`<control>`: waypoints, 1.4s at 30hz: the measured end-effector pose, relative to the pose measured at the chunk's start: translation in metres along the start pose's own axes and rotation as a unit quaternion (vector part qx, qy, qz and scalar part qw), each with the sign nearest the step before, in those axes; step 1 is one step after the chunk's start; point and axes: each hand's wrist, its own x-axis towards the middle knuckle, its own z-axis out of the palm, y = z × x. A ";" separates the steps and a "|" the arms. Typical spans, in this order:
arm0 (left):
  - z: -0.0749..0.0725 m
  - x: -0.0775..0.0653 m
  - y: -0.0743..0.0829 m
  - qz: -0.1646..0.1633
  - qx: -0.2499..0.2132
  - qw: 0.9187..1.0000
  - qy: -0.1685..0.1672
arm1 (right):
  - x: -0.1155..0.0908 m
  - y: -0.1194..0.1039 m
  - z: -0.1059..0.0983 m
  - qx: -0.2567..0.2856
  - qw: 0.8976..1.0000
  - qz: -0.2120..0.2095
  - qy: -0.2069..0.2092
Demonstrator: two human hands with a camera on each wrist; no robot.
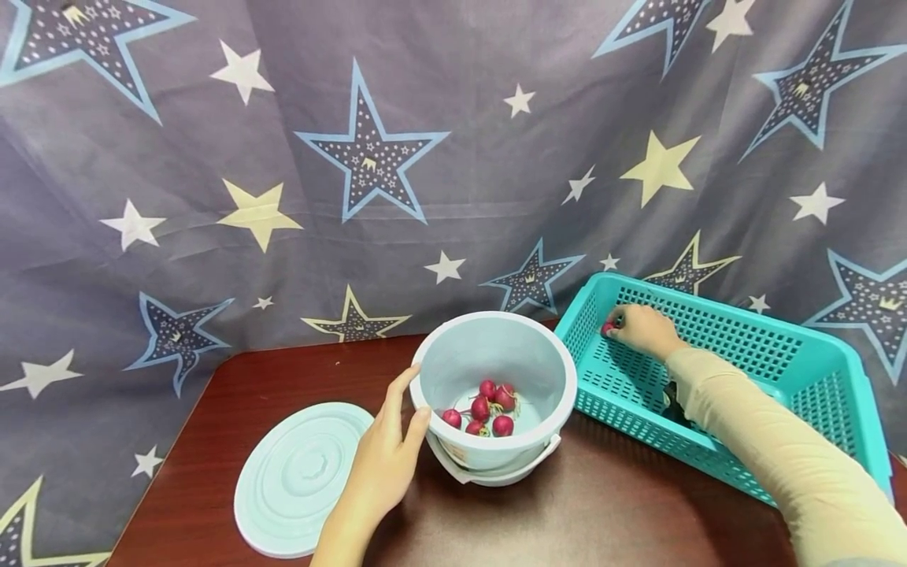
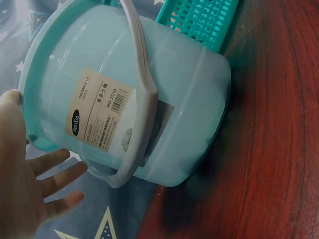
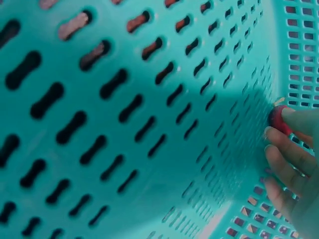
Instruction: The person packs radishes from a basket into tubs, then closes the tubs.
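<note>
My right hand [image 1: 645, 329] reaches into the far left part of the turquoise basket [image 1: 786, 331] and pinches a radish [image 3: 280, 119] between thumb and fingers, close over the perforated floor. On the table stands a pale blue bucket [image 1: 496, 327] with several red radishes [image 1: 480, 408] lying on its bottom. The bucket's handle [image 2: 144, 94] hangs down its side, across a printed label [image 2: 99, 109]. My left hand [image 1: 386, 449] is at the bucket's left rim, its thumb on the rim and its other fingers spread and fairly straight beside the wall.
A round pale blue lid [image 1: 305, 480] lies flat on the dark red table [image 1: 602, 504], left of the bucket and partly behind my left forearm. Behind the table hangs a grey star-patterned curtain [image 1: 468, 173]. The basket stands right beside the bucket. My right sleeve [image 1: 772, 441] crosses the basket's near wall.
</note>
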 end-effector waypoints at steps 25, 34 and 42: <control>0.002 -0.001 0.000 -0.003 0.006 1.000 -0.003 | -0.005 0.004 -0.004 0.009 0.999 -0.027 -0.020; 0.001 0.000 0.001 0.000 0.003 1.000 -0.001 | -0.009 -0.005 -0.030 0.056 0.996 -0.030 -0.069; 0.000 0.000 0.001 -0.002 0.003 1.000 -0.002 | -0.017 -0.022 -0.047 0.088 0.993 -0.051 -0.053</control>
